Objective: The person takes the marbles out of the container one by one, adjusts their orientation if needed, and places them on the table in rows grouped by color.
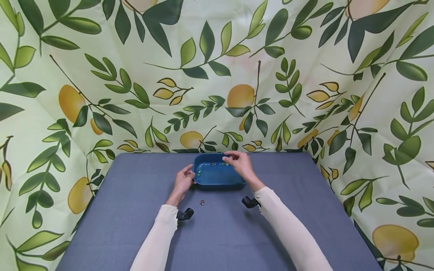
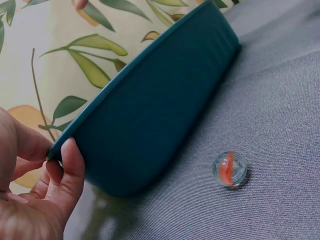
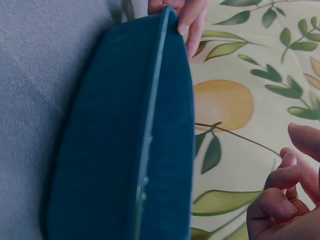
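Observation:
A blue plastic bin (image 1: 220,177) sits on the table near the back wall. My left hand (image 1: 183,183) grips its left rim, thumb outside and fingers over the edge, as the left wrist view shows. Inside the bin several glass marbles (image 1: 217,164) lie along the far side, and green marbles (image 1: 199,173) are by the left end. Over the bin's right back part hovers my right hand (image 1: 242,165); in the right wrist view its fingers (image 3: 280,202) are loosely bent, with nothing visible in them. One clear marble with an orange-red swirl (image 2: 230,169) rests on the cloth in front of the bin.
Grey-blue cloth (image 1: 135,226) covers the table. Behind and on both sides hangs a leaf-and-fruit patterned fabric (image 1: 210,86), close to the bin's far side. Each wrist carries a black camera mount (image 1: 185,214).

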A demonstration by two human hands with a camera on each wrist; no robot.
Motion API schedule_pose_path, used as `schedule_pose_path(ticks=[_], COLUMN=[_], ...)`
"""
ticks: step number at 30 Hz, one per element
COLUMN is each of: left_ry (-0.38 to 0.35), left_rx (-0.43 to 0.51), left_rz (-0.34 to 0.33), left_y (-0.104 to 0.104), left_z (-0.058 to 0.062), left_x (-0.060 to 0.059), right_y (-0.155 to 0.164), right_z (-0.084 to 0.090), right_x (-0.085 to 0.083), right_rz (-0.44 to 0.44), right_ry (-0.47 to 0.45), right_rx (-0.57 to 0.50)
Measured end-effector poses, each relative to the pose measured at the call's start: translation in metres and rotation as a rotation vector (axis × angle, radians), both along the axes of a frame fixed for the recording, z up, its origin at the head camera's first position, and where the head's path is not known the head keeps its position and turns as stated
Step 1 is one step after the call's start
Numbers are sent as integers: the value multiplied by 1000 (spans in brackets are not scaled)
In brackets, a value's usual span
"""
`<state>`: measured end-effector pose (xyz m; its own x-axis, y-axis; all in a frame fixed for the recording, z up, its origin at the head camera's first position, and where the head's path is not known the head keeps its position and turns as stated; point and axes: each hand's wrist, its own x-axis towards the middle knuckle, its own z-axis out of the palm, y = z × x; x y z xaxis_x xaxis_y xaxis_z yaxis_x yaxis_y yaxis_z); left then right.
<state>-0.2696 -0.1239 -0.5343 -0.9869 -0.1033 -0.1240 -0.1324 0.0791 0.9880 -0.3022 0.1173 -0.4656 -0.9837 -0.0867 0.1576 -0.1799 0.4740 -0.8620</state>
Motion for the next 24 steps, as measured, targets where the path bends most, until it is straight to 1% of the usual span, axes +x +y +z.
schedule_pose_path(ticks=[11, 18, 24], left_ry=[6, -1, -5], left_rx=[1, 7, 4], left_rz=[3, 17, 22], left_y=[0, 1, 1], left_z=[-3, -5, -3], left_x=[1, 1, 1], right_y=[-26, -40, -53], right_z=[-18, -32, -41], right_x=[-21, -33, -42], right_rz=[27, 38, 42], right_ry=[-71, -83, -96], right_rx=[-17, 15, 68])
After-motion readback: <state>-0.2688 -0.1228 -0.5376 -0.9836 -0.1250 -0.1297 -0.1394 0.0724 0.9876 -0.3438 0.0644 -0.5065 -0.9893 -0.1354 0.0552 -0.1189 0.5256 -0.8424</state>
